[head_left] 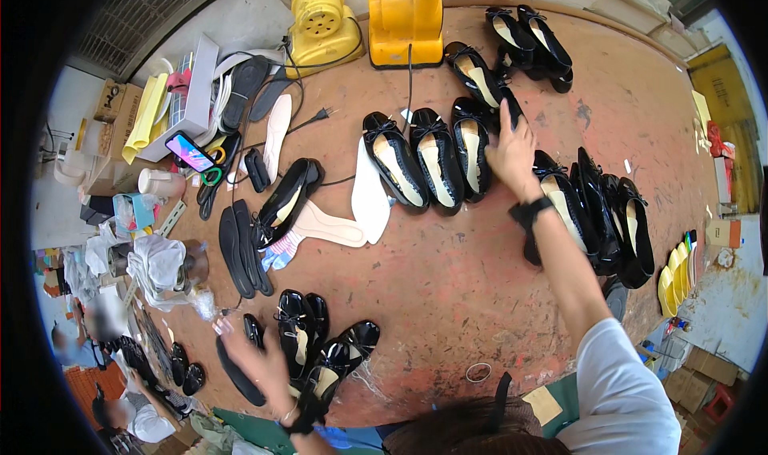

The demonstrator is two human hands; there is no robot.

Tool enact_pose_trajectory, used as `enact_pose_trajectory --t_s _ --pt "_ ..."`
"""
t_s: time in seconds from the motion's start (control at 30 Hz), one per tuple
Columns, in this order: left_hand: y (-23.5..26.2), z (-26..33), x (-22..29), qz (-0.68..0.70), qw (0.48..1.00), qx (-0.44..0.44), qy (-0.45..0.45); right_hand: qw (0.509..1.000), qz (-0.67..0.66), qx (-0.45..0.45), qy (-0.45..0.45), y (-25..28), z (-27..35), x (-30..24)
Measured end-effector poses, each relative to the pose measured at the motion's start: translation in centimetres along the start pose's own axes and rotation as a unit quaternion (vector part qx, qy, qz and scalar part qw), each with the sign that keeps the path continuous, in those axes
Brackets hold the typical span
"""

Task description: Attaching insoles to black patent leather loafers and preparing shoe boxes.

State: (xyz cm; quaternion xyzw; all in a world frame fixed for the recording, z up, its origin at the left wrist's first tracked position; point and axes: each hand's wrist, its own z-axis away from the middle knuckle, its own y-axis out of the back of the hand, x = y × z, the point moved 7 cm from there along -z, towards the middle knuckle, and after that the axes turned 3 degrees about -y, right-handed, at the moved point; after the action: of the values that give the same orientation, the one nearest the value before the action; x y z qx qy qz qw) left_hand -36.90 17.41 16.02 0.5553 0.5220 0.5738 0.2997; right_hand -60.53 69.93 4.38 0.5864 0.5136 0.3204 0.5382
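Your right hand point(512, 149) is up at a black shoe point(461, 56), just past a row of 3 shoes point(430, 122); I can't tell if it pinches. Your left hand point(260, 367) is blurry but looks spread, near the lower shoes point(294, 315). The 3 in the row have pale insides, so they look nearly done. Loose insoles point(328, 227) suggest more is left.
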Motion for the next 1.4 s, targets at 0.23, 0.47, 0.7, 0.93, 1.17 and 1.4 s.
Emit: enact_pose_trajectory --t_s 0.23,0.47,0.7,0.93,1.17,1.4 --pt "-23.2 -6.2 30.1 0.07 0.957 -0.202 -0.198 0.984 0.025 -0.17 -0.041 -7.1 -3.2 2.9" --pt "-25.4 -6.0 30.2 0.04 0.958 -0.23 -0.166 0.992 -0.047 -0.088 -0.082 -5.2 -2.5 1.4" --pt "-5.8 -7.6 21.9 0.21 0.95 -0.122 -0.195 0.929 -0.355 -0.069 -0.082 6.5 5.8 -6.9" --pt "9.7 4.5 6.5 0.034 0.987 -0.094 -0.124 0.822 -0.491 -0.289 -0.013 13.6 26.8 -23.3" --pt "7.8 13.1 -12.0 -0.003 0.994 -0.096 0.047 0.727 -0.516 -0.333 0.307 13.1 35.9 -34.9" --pt "8.8 17.3 -17.4 0.075 0.982 -0.073 0.154 0.912 -0.183 -0.195 0.31 -4.1 16.8 -36.9"
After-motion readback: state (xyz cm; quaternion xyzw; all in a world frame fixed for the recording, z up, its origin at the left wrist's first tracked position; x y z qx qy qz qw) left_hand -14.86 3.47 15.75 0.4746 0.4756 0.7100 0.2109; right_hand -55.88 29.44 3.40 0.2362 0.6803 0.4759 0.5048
